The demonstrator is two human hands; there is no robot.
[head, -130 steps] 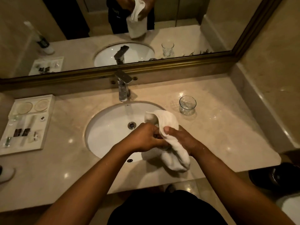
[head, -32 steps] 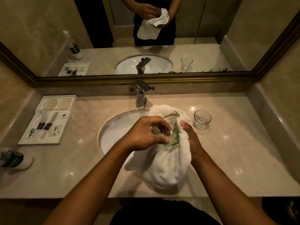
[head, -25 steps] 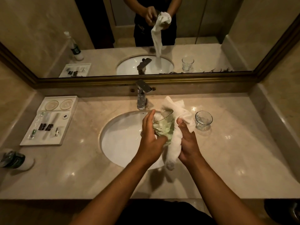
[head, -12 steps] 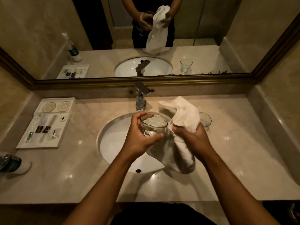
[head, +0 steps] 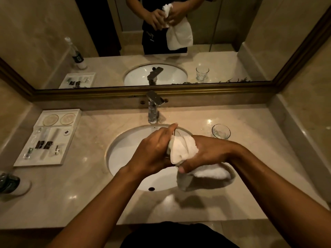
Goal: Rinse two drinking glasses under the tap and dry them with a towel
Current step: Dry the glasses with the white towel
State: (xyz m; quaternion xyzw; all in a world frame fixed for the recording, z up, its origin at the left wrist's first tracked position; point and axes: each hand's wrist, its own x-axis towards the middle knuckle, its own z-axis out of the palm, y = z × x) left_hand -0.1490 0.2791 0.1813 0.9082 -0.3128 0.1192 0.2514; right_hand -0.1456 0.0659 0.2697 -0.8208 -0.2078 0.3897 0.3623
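Over the white sink [head: 125, 154], in front of the tap [head: 152, 111], the person holds one drinking glass [head: 176, 134] between both hands. The left hand [head: 154, 151] curls round the outside of the glass and makes the grip on it; only a sliver of rim and wall shows past its fingers. The glass looks tipped, its mouth turned toward the right hand [head: 209, 153], so its long axis runs roughly from left hand to right, across the body. The right hand clenches the white towel [head: 180, 147], a wad of which is pushed into the mouth of the glass, while the rest hangs down over the front edge of the sink toward the worktop [head: 259, 176]. Towel and glass are touching; how deep the cloth reaches inside cannot be told.

The second glass [head: 221, 131] stands upright on the worktop, right of the sink and just behind the right wrist, apart from both hands. The right hand is plainly the nearer to it.

This looks like the drying of the held glass. The coming move probably turns on twisting cloth against glass along that shared axis, then setting the glass down to the right.
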